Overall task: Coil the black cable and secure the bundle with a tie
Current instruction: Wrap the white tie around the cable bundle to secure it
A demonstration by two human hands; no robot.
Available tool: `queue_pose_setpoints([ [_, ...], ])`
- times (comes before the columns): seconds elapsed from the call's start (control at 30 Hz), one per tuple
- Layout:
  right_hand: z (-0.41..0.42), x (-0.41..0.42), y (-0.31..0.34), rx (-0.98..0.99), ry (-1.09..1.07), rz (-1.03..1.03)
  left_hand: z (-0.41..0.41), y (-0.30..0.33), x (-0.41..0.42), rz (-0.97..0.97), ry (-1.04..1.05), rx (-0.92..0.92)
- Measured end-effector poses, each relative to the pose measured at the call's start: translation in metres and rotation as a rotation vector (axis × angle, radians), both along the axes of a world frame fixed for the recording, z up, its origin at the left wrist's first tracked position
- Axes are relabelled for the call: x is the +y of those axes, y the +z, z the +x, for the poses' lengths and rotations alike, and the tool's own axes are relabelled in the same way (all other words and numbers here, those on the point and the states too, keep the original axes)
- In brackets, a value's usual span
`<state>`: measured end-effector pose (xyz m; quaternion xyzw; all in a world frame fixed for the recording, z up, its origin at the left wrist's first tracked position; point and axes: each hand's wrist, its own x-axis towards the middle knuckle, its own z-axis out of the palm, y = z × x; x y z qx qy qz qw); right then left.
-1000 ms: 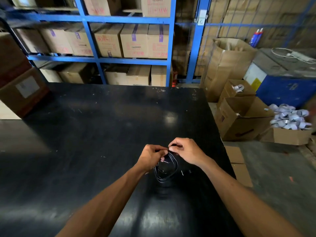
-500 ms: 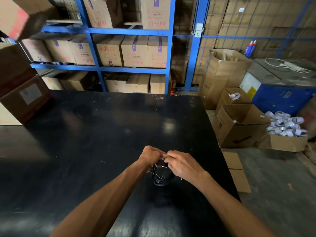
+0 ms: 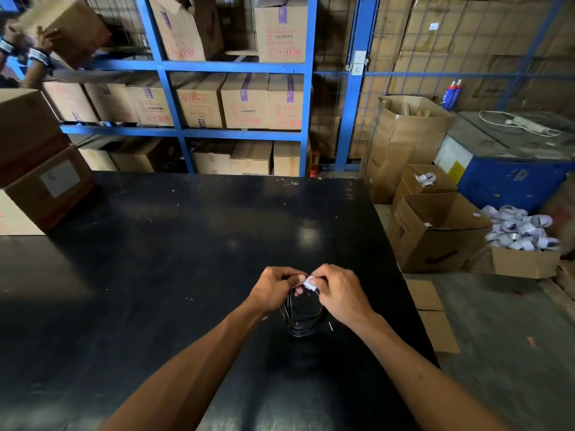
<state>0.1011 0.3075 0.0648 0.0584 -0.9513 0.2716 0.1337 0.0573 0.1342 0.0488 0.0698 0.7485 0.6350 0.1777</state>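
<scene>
A small coil of black cable (image 3: pixel 303 318) hangs in several loops just above the black table (image 3: pixel 174 250), near its right side. My left hand (image 3: pixel 275 289) pinches the top of the coil from the left. My right hand (image 3: pixel 340 292) meets it from the right and pinches a small white tie or tag (image 3: pixel 310 282) at the top of the bundle. The two hands touch at the fingertips. How the tie sits around the loops is hidden by my fingers.
Cardboard boxes (image 3: pixel 40 181) are stacked on the table's left end. Blue shelving (image 3: pixel 236 68) full of cartons stands behind. On the floor to the right are open boxes (image 3: pixel 435 241), one holding white rolls (image 3: pixel 519 228). Another person's hands (image 3: pixel 37 42) carry a box at top left.
The coil has drawn tighter between my hands, and a white tie now shows at my right fingertips. The view has tilted upward; a person carrying a box has appeared at top left.
</scene>
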Motion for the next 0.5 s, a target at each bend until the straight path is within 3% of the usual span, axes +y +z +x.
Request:
queue_pose_setpoints([
  [0.17, -0.0065, 0.0004, 0.0043, -0.201, -0.096, -0.193, -0.0016, 0.0049, -0.0058, -0.094, -0.107, 0.139],
  [0.3, -0.0091, -0.0019, 0.0084, -0.357, -0.047, -0.166, -0.0031, 0.007, -0.0004, -0.128, -0.141, 0.167],
  [0.4, -0.0101, -0.0019, 0.0086, -0.407, -0.062, -0.145, -0.0021, 0.0052, 0.0041, -0.03, -0.109, 0.113],
  [0.5, -0.0104, 0.0057, 0.0075, -0.44, -0.114, -0.152, -0.0038, 0.0025, -0.0016, 0.021, -0.179, -0.066],
])
